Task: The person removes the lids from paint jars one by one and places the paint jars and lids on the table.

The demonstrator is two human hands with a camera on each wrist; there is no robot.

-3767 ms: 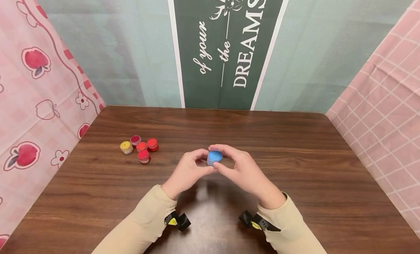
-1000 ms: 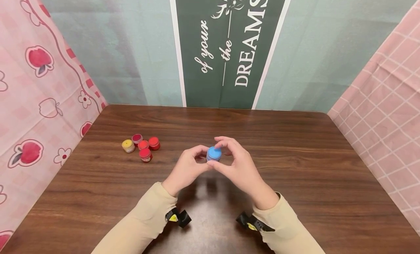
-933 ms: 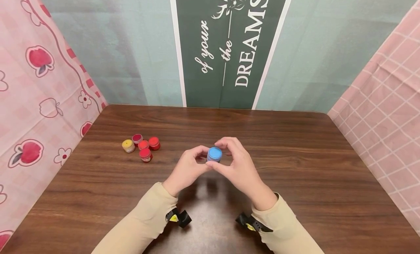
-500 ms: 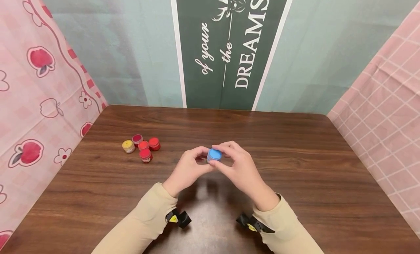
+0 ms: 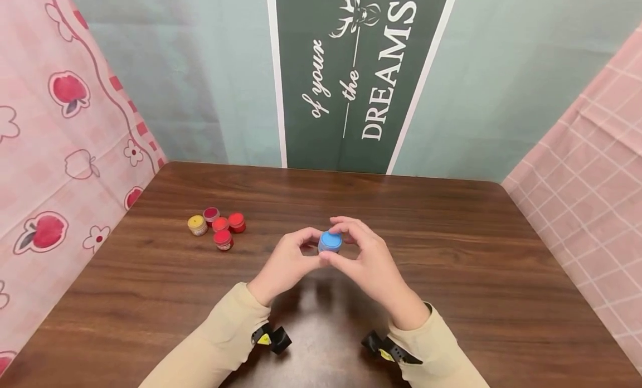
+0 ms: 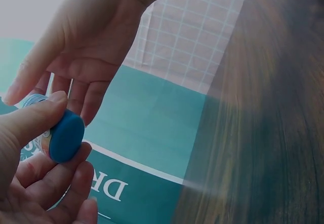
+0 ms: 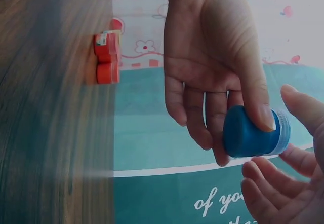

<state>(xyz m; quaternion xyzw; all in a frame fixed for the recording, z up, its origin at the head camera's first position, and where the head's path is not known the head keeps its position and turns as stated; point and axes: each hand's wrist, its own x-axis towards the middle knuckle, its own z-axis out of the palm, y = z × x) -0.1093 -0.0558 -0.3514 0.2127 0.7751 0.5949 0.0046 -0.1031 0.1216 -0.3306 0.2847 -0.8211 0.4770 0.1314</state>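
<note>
A small blue paint jar (image 5: 330, 242) with a clear ridged lid (image 7: 282, 130) is held upright above the table in the head view. My left hand (image 5: 288, 262) pinches the blue body, its thumb on the near side and fingers behind. My right hand (image 5: 373, 265) is at the lid, with the index fingertip by the top. In the right wrist view the right thumb stands a little off the lid, while its fingers lie close beneath. The left wrist view shows the jar's blue base (image 6: 68, 139) and part of a printed label.
On the brown wooden table (image 5: 451, 248), left of the hands, stands a group of paint jars: a yellow jar (image 5: 198, 225), a dark red jar (image 5: 211, 214) and several brighter red ones, including the nearest red jar (image 5: 223, 239). Fabric hangings stand behind and at both sides.
The right fingers have shifted round the lid from frame to frame, the index finger lifting and coming back to it. The left hand keeps its grip. The head view has tilted slightly.
</note>
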